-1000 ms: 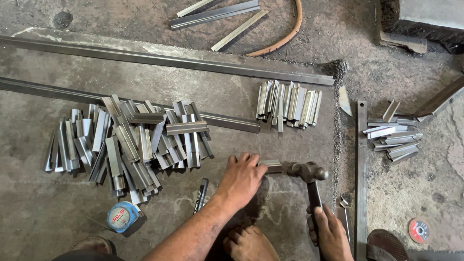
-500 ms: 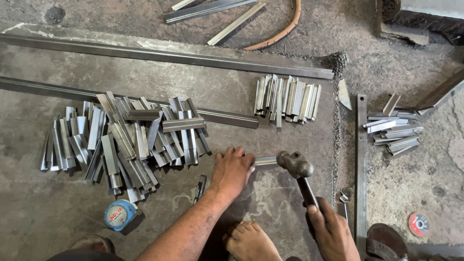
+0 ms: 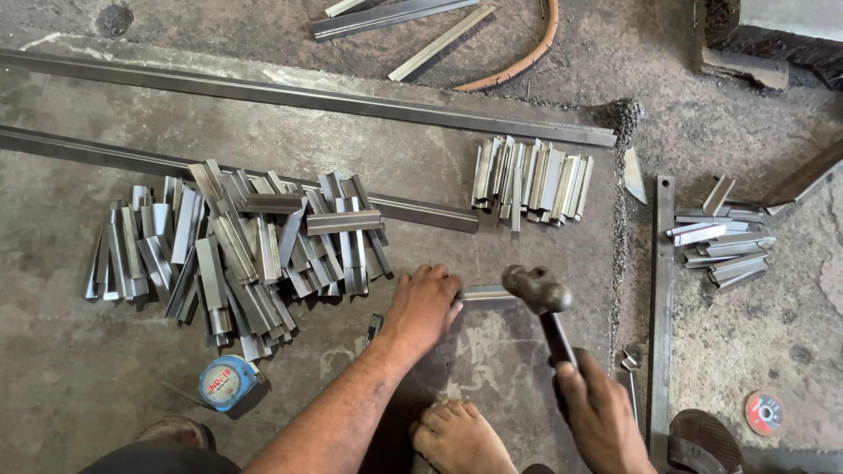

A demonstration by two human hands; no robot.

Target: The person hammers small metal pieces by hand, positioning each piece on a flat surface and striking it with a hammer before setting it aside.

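Left hand [image 3: 423,307] pressed flat over one end of a short metal piece [image 3: 488,296] on the steel plate [image 3: 105,386], fingers curled down onto it, pinning it rather than gripping it. Right hand [image 3: 602,412] wrapped tight round the handle of a hammer [image 3: 537,290], head poised just over the free end of the piece, close beside the left fingertips.

Risks noted:
- Struck fingers, given the small gap between hammer head and left hand.
- Piece kicked sideways or flipped up by an off-centre blow, held at one end only.
- Bare foot [image 3: 461,436] directly below the work, open to a dropped hammer or flying offcut.
- Loose heap of cut pieces [image 3: 237,246] just to the left, sharp edges within reach of the forearm.

Compared with half a second earlier: hammer head lower and nearer the piece, tilted less; left hand in much the same spot. Tape measure [image 3: 226,383] and second stack [image 3: 531,180] unmoved.
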